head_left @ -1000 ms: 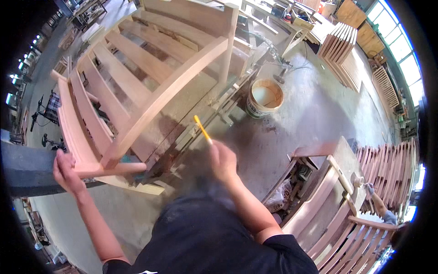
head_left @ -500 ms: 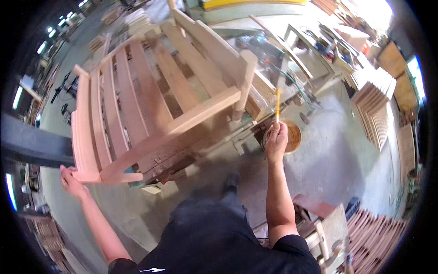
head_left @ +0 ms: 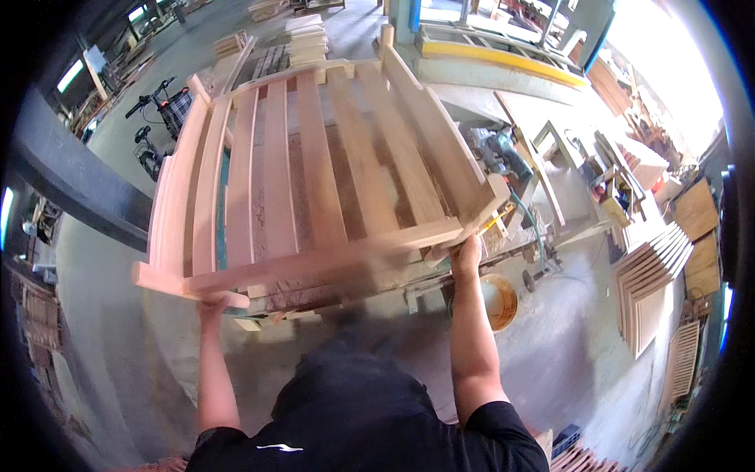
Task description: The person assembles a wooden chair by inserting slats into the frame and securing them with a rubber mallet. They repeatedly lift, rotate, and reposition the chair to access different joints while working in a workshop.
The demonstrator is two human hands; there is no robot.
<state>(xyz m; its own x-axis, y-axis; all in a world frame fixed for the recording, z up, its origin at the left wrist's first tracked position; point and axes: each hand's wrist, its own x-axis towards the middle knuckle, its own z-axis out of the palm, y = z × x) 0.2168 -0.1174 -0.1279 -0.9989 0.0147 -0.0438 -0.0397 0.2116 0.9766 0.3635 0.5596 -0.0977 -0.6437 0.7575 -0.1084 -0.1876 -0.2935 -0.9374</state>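
Observation:
A large slatted wooden frame (head_left: 314,181) of pale timber fills the middle of the head view, lifted in front of me. My left hand (head_left: 211,305) grips the frame's lower left corner from below. My right hand (head_left: 469,253) holds the frame's lower right corner post, with a yellow pencil (head_left: 497,223) still between the fingers. Both forearms reach up from the lower edge. The fingers of both hands are partly hidden behind the wood.
A round wooden bucket (head_left: 497,300) stands on the concrete floor under my right arm. Stacks of slatted panels (head_left: 649,287) lean at the right. A workbench with tools (head_left: 550,157) lies behind the frame. A bicycle (head_left: 157,118) is parked at the far left.
The frame has swung round and up in front of me. My right hand, earlier free in the air with the pencil, now grips the frame's right corner. My left hand stays on the lower left corner.

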